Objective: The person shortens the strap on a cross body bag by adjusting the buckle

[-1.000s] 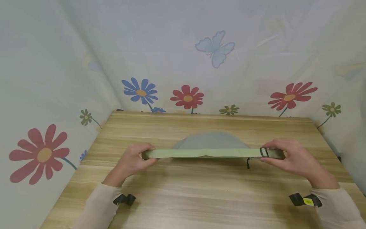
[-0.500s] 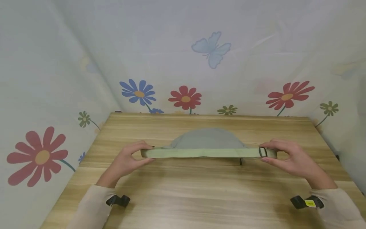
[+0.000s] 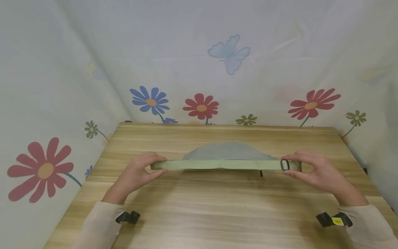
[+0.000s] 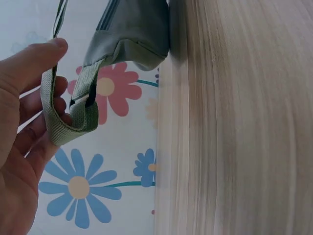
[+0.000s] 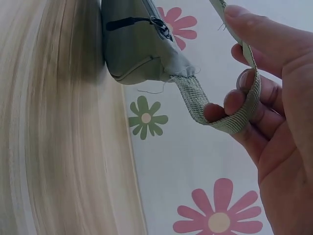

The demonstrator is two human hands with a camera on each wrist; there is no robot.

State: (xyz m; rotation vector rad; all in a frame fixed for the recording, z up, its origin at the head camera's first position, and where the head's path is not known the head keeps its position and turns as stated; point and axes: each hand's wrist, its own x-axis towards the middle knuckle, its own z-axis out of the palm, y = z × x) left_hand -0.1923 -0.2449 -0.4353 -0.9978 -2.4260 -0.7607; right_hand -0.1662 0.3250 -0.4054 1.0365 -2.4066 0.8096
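A grey-green waist bag [image 3: 227,151] stands on the wooden table, its light green webbing strap [image 3: 214,165] stretched across in front. My left hand [image 3: 136,174] pinches the strap's left end between thumb and fingers. In the left wrist view the webbing [image 4: 64,128] loops round those fingers back to the bag. At the other end, my right hand [image 3: 320,173] grips the strap beside a black slider buckle [image 3: 284,165]. The right wrist view shows its fingers inside the strap loop [image 5: 234,122] and a black zipper pull [image 5: 128,22] hanging from the bag.
The wood-grain table [image 3: 199,214] reaches back to a pale curtain [image 3: 174,41] printed with flowers and a butterfly. The same cloth hangs along both sides. Loose threads [image 5: 151,91] dangle by the bag's corner.
Both hands have shifted slightly left with the strap, still gripping its two ends. The bag's visible top rose a little behind the strap, then dipped; the strap is slightly higher now.
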